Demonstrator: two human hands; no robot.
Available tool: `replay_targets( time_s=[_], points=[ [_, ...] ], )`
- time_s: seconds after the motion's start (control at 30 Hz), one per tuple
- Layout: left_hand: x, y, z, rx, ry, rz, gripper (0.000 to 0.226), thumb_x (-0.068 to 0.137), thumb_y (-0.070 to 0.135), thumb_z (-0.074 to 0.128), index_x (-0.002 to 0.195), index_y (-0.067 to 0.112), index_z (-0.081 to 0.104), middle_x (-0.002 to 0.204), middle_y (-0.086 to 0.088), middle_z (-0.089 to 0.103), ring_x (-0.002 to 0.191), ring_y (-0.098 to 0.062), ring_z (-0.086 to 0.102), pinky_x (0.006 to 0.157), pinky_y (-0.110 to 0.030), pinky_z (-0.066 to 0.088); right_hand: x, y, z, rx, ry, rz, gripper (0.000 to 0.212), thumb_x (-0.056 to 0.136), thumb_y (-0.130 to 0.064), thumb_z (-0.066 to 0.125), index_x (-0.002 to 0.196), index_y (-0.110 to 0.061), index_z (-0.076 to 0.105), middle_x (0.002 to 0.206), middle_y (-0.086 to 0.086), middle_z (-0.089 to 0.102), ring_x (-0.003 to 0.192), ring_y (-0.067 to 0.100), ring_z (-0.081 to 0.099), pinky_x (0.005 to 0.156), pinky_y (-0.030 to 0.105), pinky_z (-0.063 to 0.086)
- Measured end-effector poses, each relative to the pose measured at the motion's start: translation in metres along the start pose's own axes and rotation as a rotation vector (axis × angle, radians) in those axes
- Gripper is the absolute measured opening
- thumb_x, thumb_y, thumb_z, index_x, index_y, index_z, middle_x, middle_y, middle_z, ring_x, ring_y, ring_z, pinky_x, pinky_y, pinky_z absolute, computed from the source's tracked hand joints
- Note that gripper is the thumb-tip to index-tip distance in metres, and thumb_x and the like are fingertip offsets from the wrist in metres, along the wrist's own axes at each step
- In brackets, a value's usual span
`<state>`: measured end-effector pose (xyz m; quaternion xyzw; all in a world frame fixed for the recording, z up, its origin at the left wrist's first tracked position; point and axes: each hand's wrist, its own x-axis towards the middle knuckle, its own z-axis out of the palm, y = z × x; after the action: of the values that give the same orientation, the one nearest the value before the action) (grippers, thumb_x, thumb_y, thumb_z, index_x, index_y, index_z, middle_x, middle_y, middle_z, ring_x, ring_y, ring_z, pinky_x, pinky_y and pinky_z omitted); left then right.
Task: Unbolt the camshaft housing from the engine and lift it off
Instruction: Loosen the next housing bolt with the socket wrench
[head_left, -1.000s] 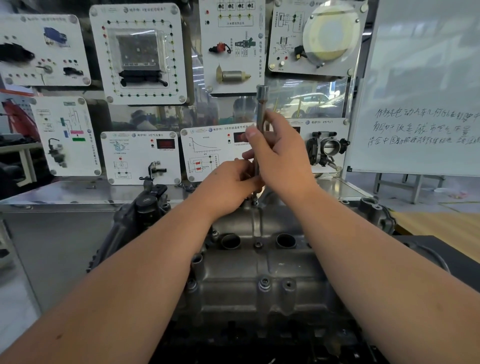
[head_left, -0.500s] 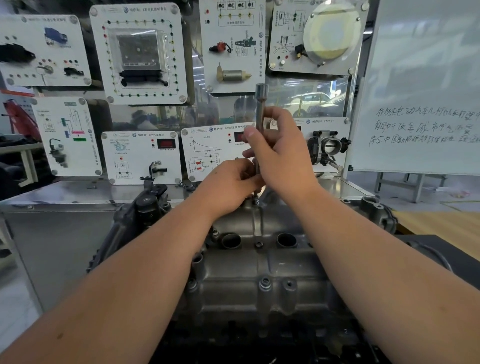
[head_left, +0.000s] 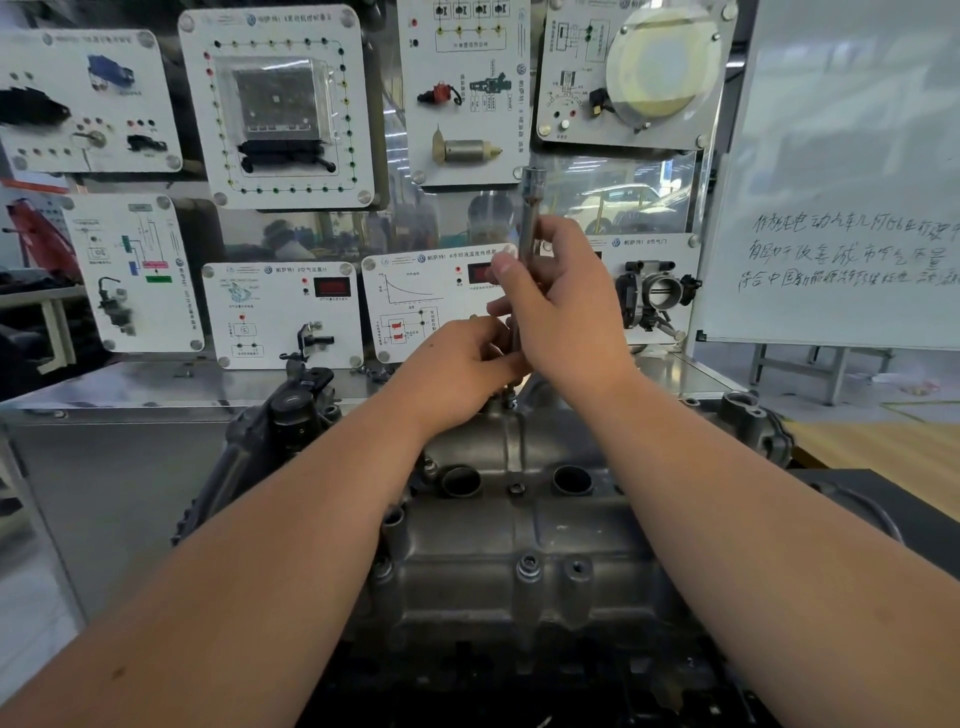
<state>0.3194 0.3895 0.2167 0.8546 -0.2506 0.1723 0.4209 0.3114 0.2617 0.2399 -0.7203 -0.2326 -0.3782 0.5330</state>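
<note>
Right in front of the person sits the camshaft housing (head_left: 519, 551), a grey cast-metal cover still lying on top of the engine (head_left: 291, 415), with two round open wells side by side across its middle and bolt heads showing along its near part. At its far end a bolt (head_left: 511, 400) stands up out of the casting. A long socket tool (head_left: 530, 208) rises upright above that bolt, its hollow chrome end pointing at the ceiling.

The right hand (head_left: 566, 312) is wrapped round the upper shaft of the tool, thumb laid along its near side. The left hand (head_left: 462, 369) is lower, just above the casting, its fingers curled round the tool's lower part; whether they also touch the bolt I cannot tell. Both bare forearms reach in from the near edge, one on either side of the housing.

Behind the engine runs a shiny metal desk (head_left: 156, 384). Above it stand white training panels (head_left: 275, 104), each carrying mounted car parts, small lamps and diagrams; one low panel shows a red digital display (head_left: 332, 287), and a throttle body (head_left: 657, 296) is mounted just right of the hands. Off to the right leans a whiteboard (head_left: 852, 171) with handwritten lines.
</note>
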Motion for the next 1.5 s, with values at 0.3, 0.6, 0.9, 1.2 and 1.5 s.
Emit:
replay_targets(
  time_s=[0.3,0.6,0.9,1.2,1.5],
  points=[
    [0.0024,-0.0067,0.0006,0.029,0.021,-0.020,0.029,0.100,0.033,0.060,0.073,0.024,0.068,0.069,0.002,0.070,0.053,-0.002,0.055,0.053,-0.017,0.040,0.0005,-0.0013,0.0019,-0.019,-0.075,0.020,0.021,0.105,-0.027,0.049,0.106,-0.010,0.062,0.091,-0.008,0.074,0.070,0.008,0.071,0.068,0.036,0.058],
    [0.0041,-0.0059,0.0018,0.058,0.007,-0.019,0.033,0.099,0.039,0.059,0.093,0.009,0.070,0.089,-0.017,0.073,0.077,-0.031,0.069,0.077,-0.049,0.054,0.0010,-0.0006,0.0002,-0.043,-0.013,-0.009,0.009,0.103,-0.023,0.054,0.099,-0.020,0.062,0.094,-0.004,0.074,0.074,0.002,0.072,0.066,0.027,0.057],
    [0.0037,-0.0056,0.0016,0.062,0.021,-0.002,0.027,0.096,0.035,0.064,0.096,0.008,0.068,0.083,-0.015,0.073,0.076,-0.036,0.069,0.075,-0.054,0.053,-0.0010,0.0012,0.0000,-0.059,0.024,-0.001,0.026,0.099,-0.032,0.063,0.122,-0.025,0.056,0.095,-0.005,0.075,0.074,0.007,0.073,0.073,0.039,0.060],
    [0.0043,-0.0069,0.0021,0.054,0.006,-0.003,0.025,0.101,0.034,0.057,0.096,0.015,0.071,0.091,-0.015,0.075,0.085,-0.037,0.070,0.084,-0.057,0.054,0.0006,-0.0014,0.0002,-0.074,-0.035,-0.013,0.018,0.104,-0.025,0.049,0.102,-0.012,0.061,0.094,-0.006,0.074,0.073,0.007,0.072,0.072,0.044,0.060],
    [0.0044,-0.0065,0.0016,0.036,0.039,-0.012,0.030,0.096,0.038,0.064,0.096,0.008,0.069,0.088,-0.014,0.075,0.083,-0.035,0.070,0.079,-0.053,0.054,0.0002,-0.0012,0.0001,-0.033,0.018,-0.003,0.008,0.102,-0.024,0.056,0.108,-0.019,0.059,0.095,-0.004,0.074,0.074,0.002,0.072,0.073,0.040,0.061]
  ],
)
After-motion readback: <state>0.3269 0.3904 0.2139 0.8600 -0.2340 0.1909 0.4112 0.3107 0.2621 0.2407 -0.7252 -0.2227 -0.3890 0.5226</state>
